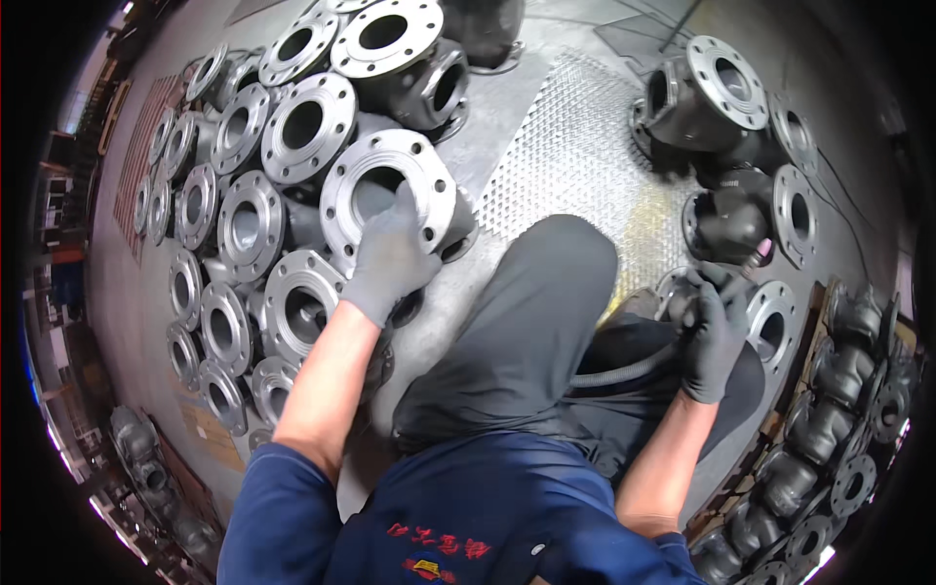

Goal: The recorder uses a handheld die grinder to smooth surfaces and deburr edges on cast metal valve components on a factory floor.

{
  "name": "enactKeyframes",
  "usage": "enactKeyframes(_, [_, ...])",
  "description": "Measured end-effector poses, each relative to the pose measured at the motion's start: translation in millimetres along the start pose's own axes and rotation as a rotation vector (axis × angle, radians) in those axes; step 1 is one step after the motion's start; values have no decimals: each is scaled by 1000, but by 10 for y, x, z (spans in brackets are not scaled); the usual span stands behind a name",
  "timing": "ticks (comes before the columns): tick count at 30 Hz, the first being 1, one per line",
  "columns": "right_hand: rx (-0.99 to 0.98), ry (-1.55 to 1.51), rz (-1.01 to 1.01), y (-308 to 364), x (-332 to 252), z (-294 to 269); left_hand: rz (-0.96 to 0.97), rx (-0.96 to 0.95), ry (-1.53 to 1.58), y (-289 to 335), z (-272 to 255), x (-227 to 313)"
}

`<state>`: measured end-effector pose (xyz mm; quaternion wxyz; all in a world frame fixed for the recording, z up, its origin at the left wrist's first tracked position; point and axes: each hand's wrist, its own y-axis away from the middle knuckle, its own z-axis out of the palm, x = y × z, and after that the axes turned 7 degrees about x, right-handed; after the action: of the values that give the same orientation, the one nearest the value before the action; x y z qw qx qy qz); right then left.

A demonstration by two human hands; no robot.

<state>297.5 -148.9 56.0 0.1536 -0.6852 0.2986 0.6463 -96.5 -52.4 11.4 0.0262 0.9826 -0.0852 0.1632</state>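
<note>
My left hand (pixel 392 261), in a grey glove, grips the near side of a flanged valve body (pixel 336 195), its fingers reaching into the round bore. This grey metal casting has a bright machined flange with bolt holes facing up. In my gloved right hand (pixel 714 341) is a handheld die grinder (pixel 738 277), its pink grinding tip pointing up and away from me. A grey hose (pixel 624 372) runs across my lap toward that hand. The tip is apart from the casting under my left hand. Part of the tool's body is hidden by my fingers.
Many similar flanged castings (pixel 251 226) stand packed together on the left. More valve bodies (pixel 717 88) sit at the right, past a textured metal floor plate (pixel 561 136). Dark castings (pixel 814 429) fill a pallet at the lower right. My raised knee (pixel 561 263) lies between my hands.
</note>
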Motion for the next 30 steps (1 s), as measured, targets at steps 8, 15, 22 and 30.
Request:
enactKeyframes(8, [-63, -45, -15, 46, -30, -137, -320, 252, 17, -111, 210, 2])
enactKeyframes(15, [-46, -320, 11, 138, -271, -372, -152, 412, -55, -83, 115, -230])
enactKeyframes(22, [-188, -405, 109, 160, -82, -312, -36, 482, 704, -138, -810, 1579])
enactKeyframes(30, [-124, -338, 85, 218, -303, -412, 266, -96, 762, -380, 32, 2532])
